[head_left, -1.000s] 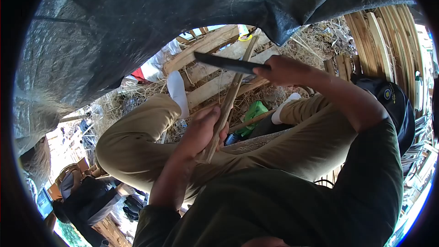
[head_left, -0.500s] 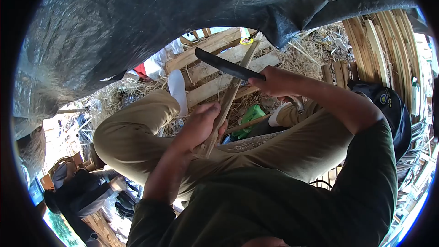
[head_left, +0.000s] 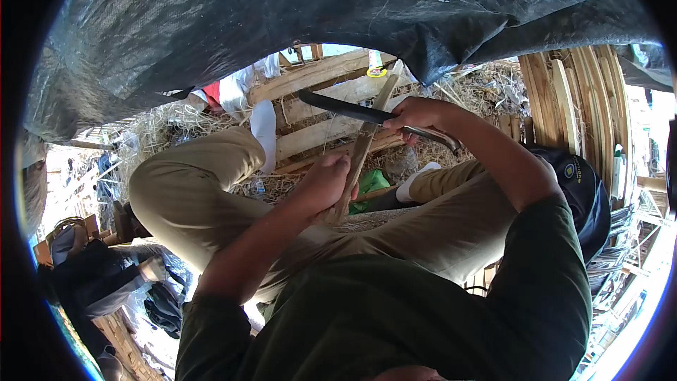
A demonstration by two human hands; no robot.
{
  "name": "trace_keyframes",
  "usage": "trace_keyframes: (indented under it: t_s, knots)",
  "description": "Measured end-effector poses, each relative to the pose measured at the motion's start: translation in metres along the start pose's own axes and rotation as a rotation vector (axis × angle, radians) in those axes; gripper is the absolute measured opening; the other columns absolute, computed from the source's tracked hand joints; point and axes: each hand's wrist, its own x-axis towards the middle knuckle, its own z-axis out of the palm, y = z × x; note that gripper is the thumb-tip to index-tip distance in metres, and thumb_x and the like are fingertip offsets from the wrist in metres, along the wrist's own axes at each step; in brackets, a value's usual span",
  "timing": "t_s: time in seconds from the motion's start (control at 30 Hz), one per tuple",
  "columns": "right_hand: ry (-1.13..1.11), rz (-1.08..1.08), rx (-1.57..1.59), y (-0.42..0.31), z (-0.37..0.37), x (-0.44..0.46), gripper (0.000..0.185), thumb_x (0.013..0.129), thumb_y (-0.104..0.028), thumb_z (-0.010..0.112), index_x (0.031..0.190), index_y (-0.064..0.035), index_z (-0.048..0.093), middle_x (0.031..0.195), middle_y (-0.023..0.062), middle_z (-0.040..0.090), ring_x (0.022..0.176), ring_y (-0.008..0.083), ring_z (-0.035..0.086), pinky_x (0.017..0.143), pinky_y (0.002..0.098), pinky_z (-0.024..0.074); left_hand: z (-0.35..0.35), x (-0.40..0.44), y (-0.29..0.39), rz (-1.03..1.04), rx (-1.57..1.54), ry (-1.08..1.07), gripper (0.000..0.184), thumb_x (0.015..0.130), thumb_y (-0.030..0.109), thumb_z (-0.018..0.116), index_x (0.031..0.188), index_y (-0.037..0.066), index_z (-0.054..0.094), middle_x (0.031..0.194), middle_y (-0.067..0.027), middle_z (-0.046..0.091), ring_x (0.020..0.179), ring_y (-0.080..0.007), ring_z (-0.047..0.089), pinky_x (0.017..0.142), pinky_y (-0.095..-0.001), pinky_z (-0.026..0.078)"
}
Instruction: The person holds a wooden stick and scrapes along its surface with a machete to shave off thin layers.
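Observation:
My left hand is wrapped round the lower part of a long wooden stick, which slants up and to the right between my legs. In my right hand is the handle of a long dark-bladed machete. Its blade lies across the upper half of the stick and points to the left, a good way above my left hand. Whether the edge touches the wood, I cannot tell.
A dark tarp hangs low ahead. Wooden slats and straw lie beyond my legs, with a green bag near my foot. Stacked boards and a black bag are at the right. Dark clothing shows lower left.
The machete has moved slightly along the stick and its handle end now shows below my right hand. Both hands keep their holds. The whole view has shifted a little.

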Motion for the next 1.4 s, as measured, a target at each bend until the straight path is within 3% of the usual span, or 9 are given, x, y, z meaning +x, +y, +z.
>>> trace_keyframes:
  t_s: [0.23, 0.4, 0.6, 0.93, 1.03, 1.13, 1.3, 1.33, 1.4]
  knots:
    - [0.001, -0.189, 0.022, 0.022, 0.003, 0.013, 0.022, 0.091, -0.021, 0.068, 0.089, 0.0005, 0.063, 0.07, 0.006, 0.062, 0.057, 0.012, 0.058, 0.052, 0.0277, 0.0486, 0.001, 0.013, -0.013, -0.047, -0.007, -0.031, 0.033, 0.105, 0.033, 0.032, 0.095, 0.007, 0.051, 0.064, -0.0048, 0.056, 0.046, -0.0145, 0.05, 0.045, -0.0313, 0.046]
    - [0.176, 0.006, 0.134, 0.003, 0.025, 0.0, 0.05, 0.094, -0.05, 0.057, 0.075, -0.0033, 0.061, 0.056, 0.0018, 0.053, 0.045, 0.012, 0.05, 0.042, 0.0299, 0.0403, -0.004, 0.011, -0.006, -0.084, -0.11, -0.026, 0.032, 0.105, 0.032, 0.032, 0.095, 0.007, 0.049, 0.063, -0.0052, 0.054, 0.046, -0.0146, 0.05, 0.044, -0.0312, 0.045]
    - [0.25, -0.249, -0.012, 0.009, 0.033, 0.004, 0.052, 0.094, -0.049, 0.057, 0.082, 0.001, 0.063, 0.055, 0.0012, 0.053, 0.042, 0.0111, 0.049, 0.039, 0.0297, 0.0376, -0.011, 0.011, -0.003, -0.084, -0.14, -0.056, 0.031, 0.105, 0.03, 0.031, 0.096, 0.006, 0.05, 0.062, -0.0058, 0.053, 0.045, -0.0148, 0.049, 0.043, -0.0313, 0.044]
    - [0.254, -0.096, -0.179, -0.03, 0.046, -0.022, 0.054, 0.098, -0.051, 0.049, 0.101, 0.0002, 0.067, 0.059, 0.0053, 0.058, 0.045, 0.0137, 0.054, 0.043, 0.0337, 0.0443, -0.021, 0.007, 0.013, -0.113, -0.281, -0.073, 0.032, 0.105, 0.026, 0.029, 0.109, 0.004, 0.052, 0.06, -0.0055, 0.05, 0.044, -0.0138, 0.044, 0.043, -0.0302, 0.042]
    - [0.248, -0.109, -0.204, -0.034, 0.04, -0.023, 0.047, 0.099, -0.048, 0.052, 0.095, -0.002, 0.062, 0.055, 0.0002, 0.052, 0.043, 0.0093, 0.048, 0.041, 0.0295, 0.0385, -0.018, 0.001, 0.012, -0.161, -0.282, -0.047, 0.033, 0.105, 0.025, 0.028, 0.115, 0.004, 0.051, 0.06, -0.0051, 0.049, 0.044, -0.0127, 0.042, 0.042, -0.0291, 0.04]
    - [0.265, -0.026, -0.15, -0.01, 0.015, -0.008, 0.053, 0.097, -0.052, 0.05, 0.102, -0.0014, 0.067, 0.061, 0.0065, 0.058, 0.047, 0.0143, 0.056, 0.044, 0.0338, 0.0445, -0.019, 0.002, 0.016, -0.137, -0.298, -0.08, 0.034, 0.105, 0.025, 0.028, 0.12, 0.005, 0.051, 0.061, -0.0048, 0.049, 0.045, -0.0118, 0.042, 0.042, -0.0276, 0.039]
    - [0.398, -0.133, -0.265, -0.029, 0.05, -0.025, 0.048, 0.099, -0.047, 0.051, 0.088, -0.0025, 0.064, 0.057, 0.0032, 0.055, 0.046, 0.0121, 0.052, 0.044, 0.0308, 0.0411, -0.012, 0.0, 0.024, -0.193, -0.287, -0.047, 0.033, 0.106, 0.027, 0.029, 0.116, 0.006, 0.052, 0.061, -0.0043, 0.049, 0.044, -0.0114, 0.042, 0.041, -0.0273, 0.038]
    - [0.228, -0.01, -0.072, -0.042, 0.042, -0.038, 0.049, 0.099, -0.049, 0.05, 0.089, -0.0027, 0.064, 0.056, 0.0034, 0.054, 0.045, 0.0133, 0.052, 0.043, 0.0335, 0.0421, -0.012, -0.001, 0.027, -0.19, -0.284, -0.042, 0.033, 0.106, 0.027, 0.029, 0.114, 0.006, 0.053, 0.061, -0.0042, 0.049, 0.044, -0.0115, 0.042, 0.041, -0.0274, 0.038]
    - [0.256, 0.004, -0.13, -0.021, 0.021, -0.016, 0.053, 0.097, -0.052, 0.05, 0.098, -0.0007, 0.065, 0.06, 0.0061, 0.058, 0.044, 0.0146, 0.053, 0.041, 0.0337, 0.0433, -0.017, 0.009, 0.017, -0.174, -0.276, -0.06, 0.032, 0.106, 0.028, 0.03, 0.11, 0.006, 0.053, 0.061, -0.0037, 0.049, 0.044, -0.0113, 0.043, 0.04, -0.0273, 0.038]
